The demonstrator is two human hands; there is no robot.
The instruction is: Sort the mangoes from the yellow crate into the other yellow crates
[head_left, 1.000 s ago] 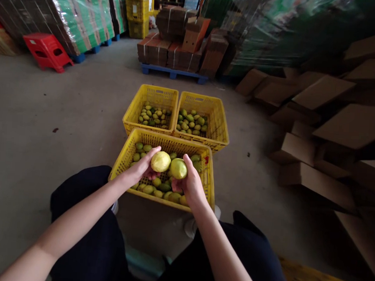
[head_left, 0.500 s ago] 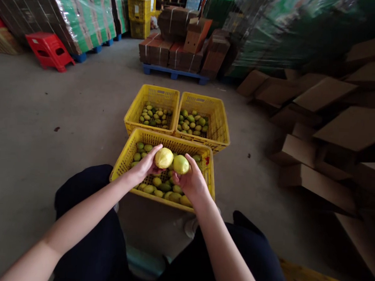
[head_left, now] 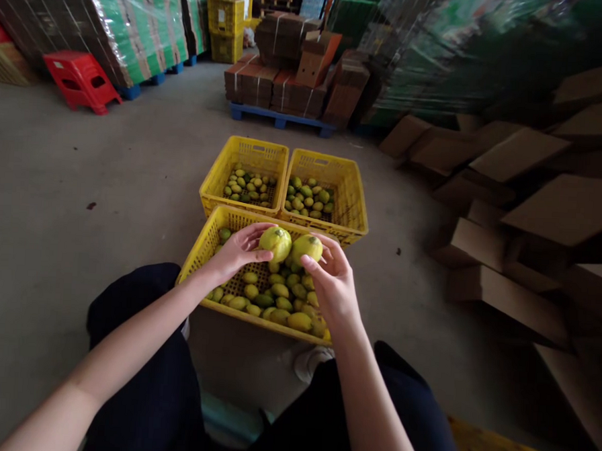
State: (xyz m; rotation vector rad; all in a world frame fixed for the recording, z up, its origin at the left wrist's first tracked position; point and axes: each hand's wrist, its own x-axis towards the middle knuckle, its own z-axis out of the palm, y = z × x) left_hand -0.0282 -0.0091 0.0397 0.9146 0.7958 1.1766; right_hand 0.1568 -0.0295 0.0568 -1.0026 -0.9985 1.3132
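fruit pinched in the left hand, second fruit pinched in the right hand, and here they are, side by side just above the near crate! thumbs on the near side, fingers curled round behind: a light hold by the look of it, probably so that nothing covers the upper faces. and look at those, each with a dark mark at one end, tipped upward. the long axes seem to run steeply, though foreshortening hides the exact lean, and whether the two touch, i can't tell. below, loose fruit lies pointing every which way in the near crate, set close in, likely for a short reach, while the left back crate and right back crate stand just beyond it, fruit on both their floors.
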